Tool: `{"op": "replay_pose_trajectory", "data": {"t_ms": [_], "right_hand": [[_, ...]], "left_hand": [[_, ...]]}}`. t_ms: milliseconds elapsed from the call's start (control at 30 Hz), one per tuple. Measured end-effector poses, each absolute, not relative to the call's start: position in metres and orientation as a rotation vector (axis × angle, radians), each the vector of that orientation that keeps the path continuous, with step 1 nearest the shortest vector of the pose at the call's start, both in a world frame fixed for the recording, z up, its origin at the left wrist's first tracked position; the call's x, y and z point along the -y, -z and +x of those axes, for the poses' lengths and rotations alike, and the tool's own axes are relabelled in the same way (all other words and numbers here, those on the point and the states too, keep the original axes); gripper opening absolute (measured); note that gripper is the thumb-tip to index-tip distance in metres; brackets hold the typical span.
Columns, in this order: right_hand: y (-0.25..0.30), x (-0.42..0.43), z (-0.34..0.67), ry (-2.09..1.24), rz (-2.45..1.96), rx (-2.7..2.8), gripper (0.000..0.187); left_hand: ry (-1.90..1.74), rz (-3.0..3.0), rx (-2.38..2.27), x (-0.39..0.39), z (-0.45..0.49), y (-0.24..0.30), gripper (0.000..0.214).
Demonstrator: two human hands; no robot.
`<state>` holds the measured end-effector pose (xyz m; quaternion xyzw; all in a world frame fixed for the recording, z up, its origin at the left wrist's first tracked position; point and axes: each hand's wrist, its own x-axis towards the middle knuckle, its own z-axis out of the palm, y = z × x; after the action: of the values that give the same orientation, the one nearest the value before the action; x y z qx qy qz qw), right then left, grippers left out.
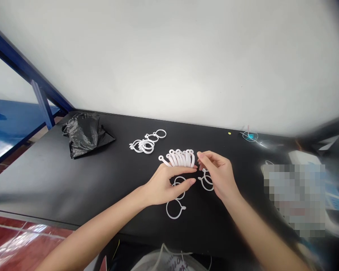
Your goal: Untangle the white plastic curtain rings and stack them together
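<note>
A row of white curtain rings (182, 158) with small eyelets sits on my left hand (164, 184), threaded over its extended fingers. The left thumb is held apart below them. Just right of this row, my right hand (217, 169) is closed, thumb and fingertips pinched together; whether something is between them I cannot make out. More white rings (206, 184) show beside and partly behind the right hand. Below my left hand lie a few loose rings (174, 209), some overlapped by its thumb. Farther back on the black table (124, 184) is a small pile of rings (147, 145).
A crumpled black plastic bag (86, 135) lies at the back left. Thin clear loops with a blue mark (250, 136) are at the back right. A blurred pale package (296, 199) stands on the right. Behind the table rises a white wall (169, 64), with a blue metal frame (42, 101) at left.
</note>
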<state>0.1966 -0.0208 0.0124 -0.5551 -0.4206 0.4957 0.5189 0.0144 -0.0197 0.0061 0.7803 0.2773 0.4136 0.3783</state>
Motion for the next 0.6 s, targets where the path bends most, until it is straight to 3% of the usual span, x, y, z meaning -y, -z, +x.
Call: {"op": "replay_pose_trajectory", "data": {"t_ms": [167,267,467,533,600], "right_hand": [[-0.018,0.018,0.2,-1.621,-1.271,0.896,0.031],[-0.023,0.019,0.203,-1.724,-1.24,0.873,0.036],[-0.033,0.026,0.204,-2.056,-0.963,1.024,0.093],[-0.031,0.027,0.204,-2.143,-0.905,1.05,0.096],[-0.026,0.026,0.204,-2.193,-0.879,1.06,0.087]], "left_hand": [[-1.126,2.36,-0.711,0.017,0.013,0.004,0.024],[-0.973,2.551,-0.693,0.016,0.012,0.007,0.022],[-0.655,2.529,-0.561,0.016,0.011,-0.001,0.02],[-0.592,2.508,-0.528,0.016,0.012,-0.005,0.02],[-0.563,2.502,-0.525,0.017,0.011,-0.01,0.02]]}}
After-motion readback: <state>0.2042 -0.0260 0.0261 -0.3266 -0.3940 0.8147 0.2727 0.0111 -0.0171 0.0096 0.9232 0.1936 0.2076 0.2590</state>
